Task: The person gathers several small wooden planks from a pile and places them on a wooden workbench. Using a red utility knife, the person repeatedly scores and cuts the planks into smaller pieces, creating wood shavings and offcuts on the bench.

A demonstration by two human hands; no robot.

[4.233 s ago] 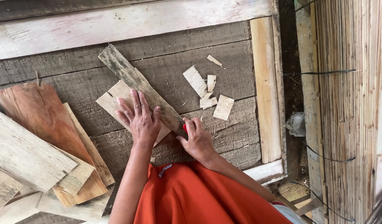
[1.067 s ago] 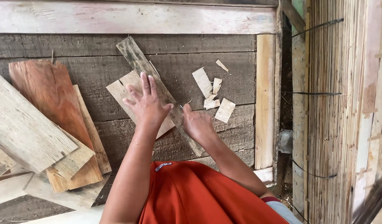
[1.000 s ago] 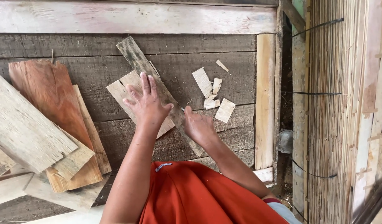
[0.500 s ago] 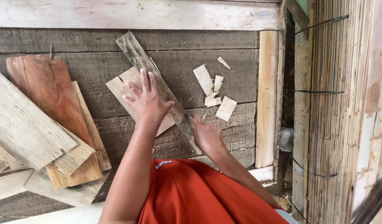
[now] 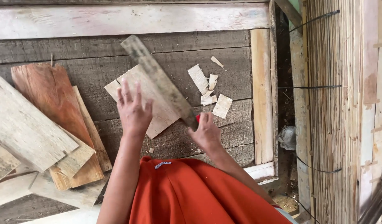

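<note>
My left hand (image 5: 133,110) lies flat with fingers spread on a pale wooden piece (image 5: 160,105) that rests on the dark grey plank floor (image 5: 95,49). My right hand (image 5: 205,132) is closed around the near end of a long grey flat blade (image 5: 158,79), and a bit of red handle shows at the grip. The blade runs diagonally up and left across the pale piece and looks blurred. My orange garment (image 5: 191,195) fills the bottom of the view.
Several pale wood chips (image 5: 207,89) lie just right of the blade. A reddish board (image 5: 50,103) and grey planks (image 5: 25,128) are stacked at the left. A pale upright timber (image 5: 261,95) and a reed wall (image 5: 336,103) stand at the right.
My right hand has drawn back toward my body with the blade's near end. My left hand has stayed on the pale piece.
</note>
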